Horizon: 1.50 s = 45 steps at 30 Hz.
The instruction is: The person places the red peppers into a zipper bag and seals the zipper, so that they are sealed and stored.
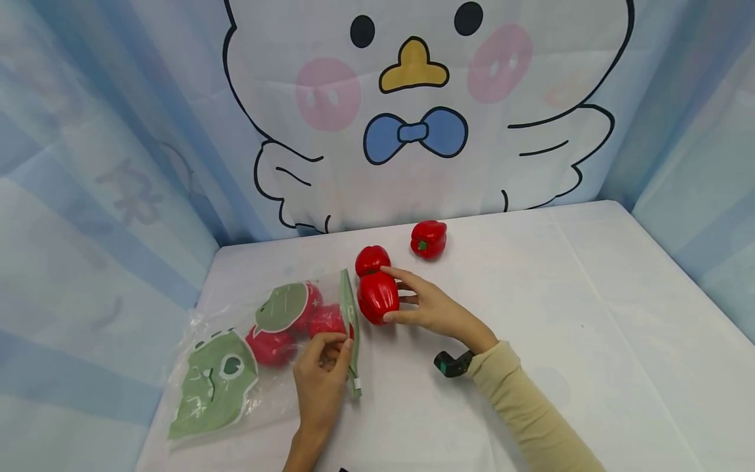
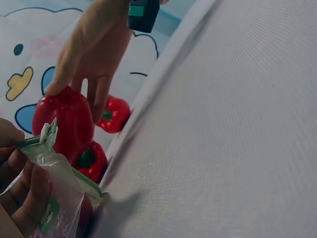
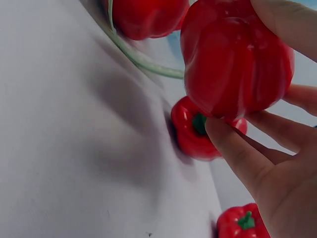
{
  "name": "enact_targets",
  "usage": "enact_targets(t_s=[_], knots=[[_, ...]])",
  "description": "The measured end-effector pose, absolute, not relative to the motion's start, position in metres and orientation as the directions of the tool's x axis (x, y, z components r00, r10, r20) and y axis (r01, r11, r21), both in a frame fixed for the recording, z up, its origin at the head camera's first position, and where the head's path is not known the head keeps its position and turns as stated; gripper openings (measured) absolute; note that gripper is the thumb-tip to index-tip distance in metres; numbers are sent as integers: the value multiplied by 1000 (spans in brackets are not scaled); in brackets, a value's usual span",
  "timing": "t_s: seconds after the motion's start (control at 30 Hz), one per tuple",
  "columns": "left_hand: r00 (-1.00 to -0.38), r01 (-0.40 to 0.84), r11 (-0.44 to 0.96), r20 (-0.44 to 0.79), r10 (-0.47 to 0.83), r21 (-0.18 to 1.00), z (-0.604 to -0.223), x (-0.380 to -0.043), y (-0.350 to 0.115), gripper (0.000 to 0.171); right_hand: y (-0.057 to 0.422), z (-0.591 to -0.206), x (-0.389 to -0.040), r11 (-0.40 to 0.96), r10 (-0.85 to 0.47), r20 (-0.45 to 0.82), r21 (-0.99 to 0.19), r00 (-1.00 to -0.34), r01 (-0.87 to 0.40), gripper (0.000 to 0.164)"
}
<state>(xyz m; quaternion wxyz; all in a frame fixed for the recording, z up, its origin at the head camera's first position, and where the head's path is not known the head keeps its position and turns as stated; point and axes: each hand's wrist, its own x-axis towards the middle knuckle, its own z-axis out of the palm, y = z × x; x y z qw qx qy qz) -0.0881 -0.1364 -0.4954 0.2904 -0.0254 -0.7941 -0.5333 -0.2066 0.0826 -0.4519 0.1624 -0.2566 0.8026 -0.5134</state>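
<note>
My right hand (image 1: 439,308) holds a glossy red bell pepper (image 1: 378,298) between thumb and fingers, at the mouth of a clear zip bag (image 1: 356,360). In the right wrist view, this pepper (image 3: 237,59) appears raised off the table. With curled fingers, my left hand (image 1: 321,380) pinches the bag's green-edged opening; the left wrist view shows the zip slider (image 2: 47,134) close by the fingertips. Several red peppers (image 1: 271,347) lie inside the bag, partly hidden by its green printed patches. Just behind the held pepper sits another red pepper (image 1: 372,258), its green stem (image 3: 199,123) visible from the right wrist.
Farther back, near the table's rear edge, stands one more red pepper (image 1: 428,239). The white-covered table (image 1: 590,341) stretches to the right. A curtain (image 1: 413,183) with a cartoon bird hangs behind it. A black device (image 1: 453,364) is at the right wrist.
</note>
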Motion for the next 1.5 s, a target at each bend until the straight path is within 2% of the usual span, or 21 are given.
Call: enact_targets(t_s=[0.4, 1.5], knots=[[-828, 356, 443, 498, -259, 823, -496, -88, -137, 11, 67, -457, -198, 307, -683, 3, -907, -730, -290, 84], [-839, 319, 459, 473, -270, 829, -493, -85, -136, 13, 54, -462, -187, 283, -692, 16, -914, -722, -292, 88]])
